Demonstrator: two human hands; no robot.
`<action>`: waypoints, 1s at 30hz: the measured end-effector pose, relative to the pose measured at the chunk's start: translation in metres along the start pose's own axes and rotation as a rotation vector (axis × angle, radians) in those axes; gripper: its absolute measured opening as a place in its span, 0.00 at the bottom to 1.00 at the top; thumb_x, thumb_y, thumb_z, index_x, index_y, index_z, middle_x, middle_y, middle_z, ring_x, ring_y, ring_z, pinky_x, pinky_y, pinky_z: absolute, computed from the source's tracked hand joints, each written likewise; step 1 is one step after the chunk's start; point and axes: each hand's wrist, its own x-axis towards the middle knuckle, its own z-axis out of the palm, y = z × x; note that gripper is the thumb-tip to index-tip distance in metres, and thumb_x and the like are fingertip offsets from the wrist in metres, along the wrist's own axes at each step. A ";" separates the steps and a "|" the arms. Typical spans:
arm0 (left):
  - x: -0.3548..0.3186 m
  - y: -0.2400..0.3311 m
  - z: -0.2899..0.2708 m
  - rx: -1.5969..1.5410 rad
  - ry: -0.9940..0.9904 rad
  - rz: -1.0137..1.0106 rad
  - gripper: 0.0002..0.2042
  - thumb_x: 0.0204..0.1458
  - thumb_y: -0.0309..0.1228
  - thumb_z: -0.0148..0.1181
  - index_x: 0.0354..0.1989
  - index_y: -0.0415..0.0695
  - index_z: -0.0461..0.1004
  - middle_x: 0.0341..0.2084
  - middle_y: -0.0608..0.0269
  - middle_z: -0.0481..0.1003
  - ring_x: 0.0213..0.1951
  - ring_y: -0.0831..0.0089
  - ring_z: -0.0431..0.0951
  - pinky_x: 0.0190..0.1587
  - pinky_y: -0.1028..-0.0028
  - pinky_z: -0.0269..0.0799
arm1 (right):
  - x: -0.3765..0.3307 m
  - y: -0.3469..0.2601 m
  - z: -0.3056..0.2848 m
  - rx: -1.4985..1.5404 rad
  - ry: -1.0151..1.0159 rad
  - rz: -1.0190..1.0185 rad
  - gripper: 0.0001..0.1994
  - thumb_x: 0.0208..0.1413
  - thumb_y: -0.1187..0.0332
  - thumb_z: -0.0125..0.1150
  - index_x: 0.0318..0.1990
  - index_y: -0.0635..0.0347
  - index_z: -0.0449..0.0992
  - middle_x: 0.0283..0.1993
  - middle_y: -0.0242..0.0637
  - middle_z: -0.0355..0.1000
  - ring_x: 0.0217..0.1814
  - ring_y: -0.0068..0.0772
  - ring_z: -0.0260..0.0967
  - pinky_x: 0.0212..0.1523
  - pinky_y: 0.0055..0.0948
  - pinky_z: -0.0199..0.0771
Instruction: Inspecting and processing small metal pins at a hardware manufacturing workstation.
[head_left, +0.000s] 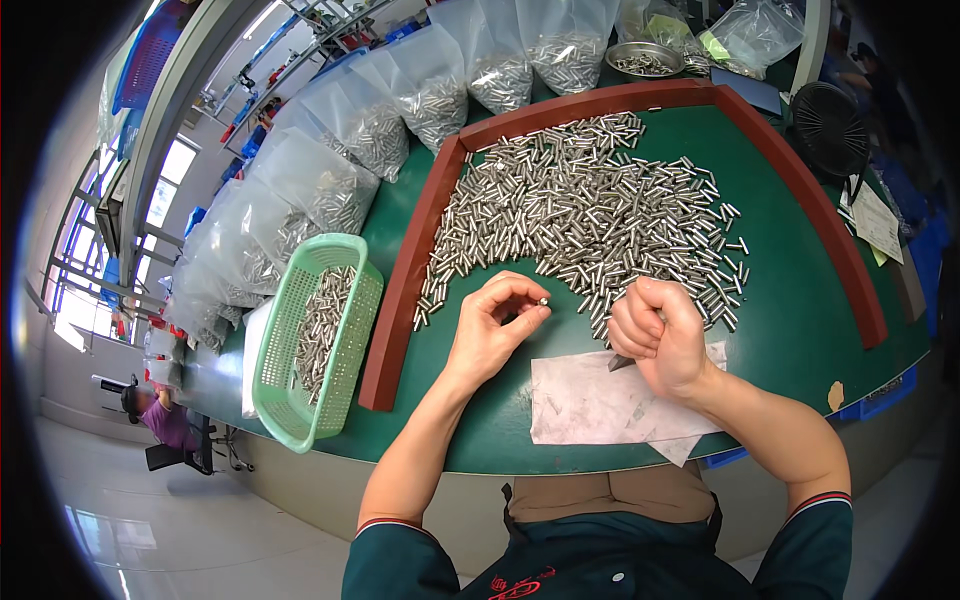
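My left hand point(497, 325) pinches one small metal pin point(543, 300) between thumb and fingertips, just in front of a big heap of silver metal pins point(590, 210) spread on the green table point(800, 320). My right hand point(655, 335) is closed in a fist around a dark pointed tool point(620, 362) whose tip sticks out below it, over a white sheet of paper point(600, 405). The two hands are about a hand's width apart.
A brown raised border point(410, 270) frames the work area. A light green plastic basket point(315, 340) holding pins stands at the left. Several clear bags of pins point(400, 100) line the back, with a metal bowl point(645, 58). A black fan point(828, 125) stands at the right. Another person sits far left.
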 end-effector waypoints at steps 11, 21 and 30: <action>-0.025 0.023 0.035 0.488 -0.233 0.242 0.04 0.37 0.20 0.59 0.23 0.38 0.72 0.18 0.62 0.69 0.21 0.74 0.68 0.23 0.77 0.64 | 0.002 -0.002 -0.003 -0.030 -0.053 -0.094 0.20 0.52 0.64 0.36 0.09 0.52 0.49 0.06 0.25 0.43 0.09 0.18 0.35 0.12 0.21 0.37; -0.027 0.019 0.047 0.575 -0.159 0.261 0.04 0.34 0.20 0.60 0.19 0.39 0.70 0.17 0.62 0.67 0.21 0.65 0.67 0.23 0.70 0.63 | -0.005 0.003 -0.001 -0.056 -0.046 -0.134 0.20 0.52 0.66 0.37 0.08 0.54 0.49 0.07 0.27 0.45 0.10 0.19 0.36 0.13 0.22 0.38; -0.026 0.018 0.048 0.577 -0.141 0.240 0.05 0.32 0.20 0.60 0.18 0.38 0.70 0.16 0.61 0.67 0.20 0.65 0.67 0.22 0.71 0.62 | -0.006 0.007 -0.001 -0.052 -0.027 -0.133 0.20 0.52 0.67 0.37 0.08 0.54 0.50 0.07 0.26 0.45 0.10 0.18 0.38 0.13 0.21 0.39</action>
